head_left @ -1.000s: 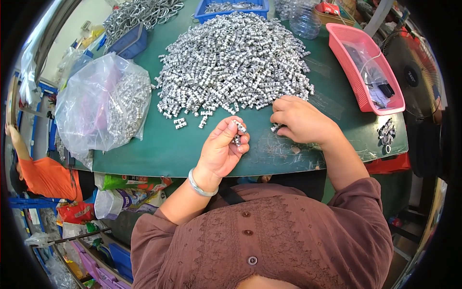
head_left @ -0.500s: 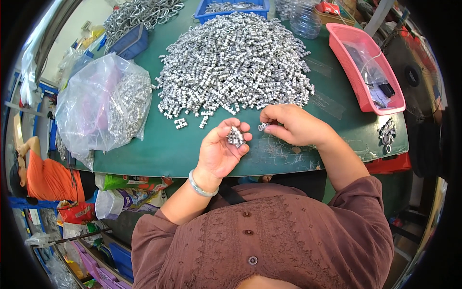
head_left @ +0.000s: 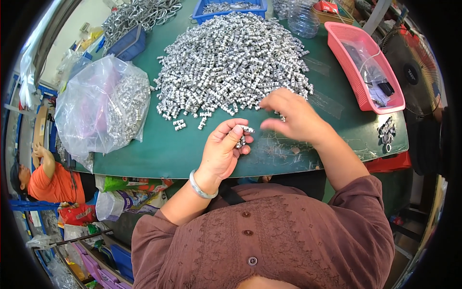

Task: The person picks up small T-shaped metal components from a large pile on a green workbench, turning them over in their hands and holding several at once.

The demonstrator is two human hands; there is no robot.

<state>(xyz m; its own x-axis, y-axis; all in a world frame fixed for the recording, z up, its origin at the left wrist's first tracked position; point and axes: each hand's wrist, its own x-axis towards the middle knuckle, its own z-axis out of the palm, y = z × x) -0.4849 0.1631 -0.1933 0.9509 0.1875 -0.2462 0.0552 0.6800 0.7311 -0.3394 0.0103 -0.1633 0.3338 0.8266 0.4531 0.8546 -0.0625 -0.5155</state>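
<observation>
My left hand (head_left: 222,149) is closed around several small ribbed silvery metal fittings (head_left: 244,130), the thumb pressed on one near the fingertips. Just right of it, my right hand (head_left: 296,118) hovers over the near edge of a big pile of the same fittings (head_left: 236,62). Its thumb and forefinger are spread apart. A small metal piece (head_left: 281,116) shows in the gap beside the palm; whether it is held or lies on the table, I cannot tell. A few loose fittings (head_left: 179,124) lie on the green table (head_left: 159,159) to the left.
A clear plastic bag (head_left: 103,103) of fittings stands at left. A pink basket (head_left: 353,72) and a small cluster of dark parts (head_left: 387,132) are at right. Blue trays (head_left: 129,43), metal rings and a plastic jar (head_left: 303,21) line the far side. Someone in orange (head_left: 55,185) is at left.
My right hand has moved slightly up toward the pile, its thumb and forefinger parting from the fitting they pinched. My left thumb has folded over the fittings in its palm.
</observation>
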